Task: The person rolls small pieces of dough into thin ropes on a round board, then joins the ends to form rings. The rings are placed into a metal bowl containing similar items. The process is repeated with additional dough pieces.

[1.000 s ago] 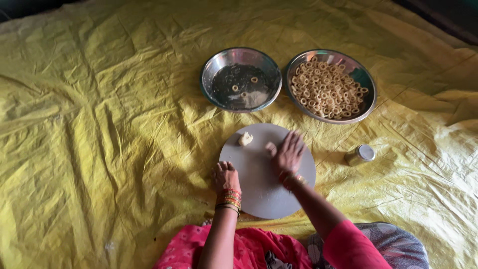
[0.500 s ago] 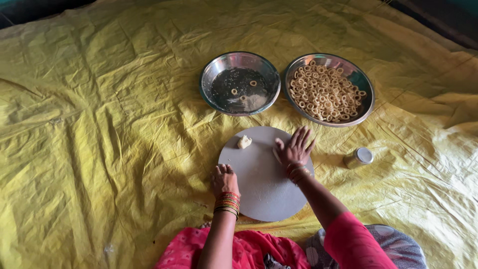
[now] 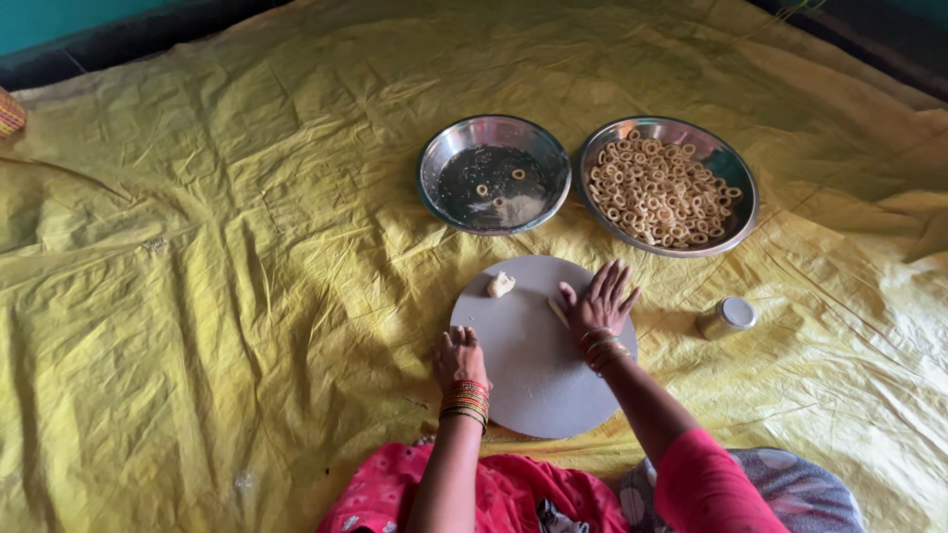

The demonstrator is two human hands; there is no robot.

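Dough strip [image 3: 558,311] under your flat right hand [image 3: 598,304] on the round board [image 3: 533,380].
Your fingers are spread wide, gripping nothing; your left hand [image 3: 459,357] rests loosely curled on the board's left edge. A dough lump [image 3: 501,285] lies near its far edge. Beyond stand a nearly bare steel plate [image 3: 494,174] and a plate of dough rings [image 3: 668,185]; a small lidded tin [image 3: 727,317] sits right, on the yellow sheet [image 3: 197,276].

Small steel tin [image 3: 726,317], woven basket [image 3: 10,112]

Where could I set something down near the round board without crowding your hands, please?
The yellow sheet left of the round board lies bare. Behind it, two steel plates crowd the space; a small jar sits right. The left hand and right hand occupy the board.
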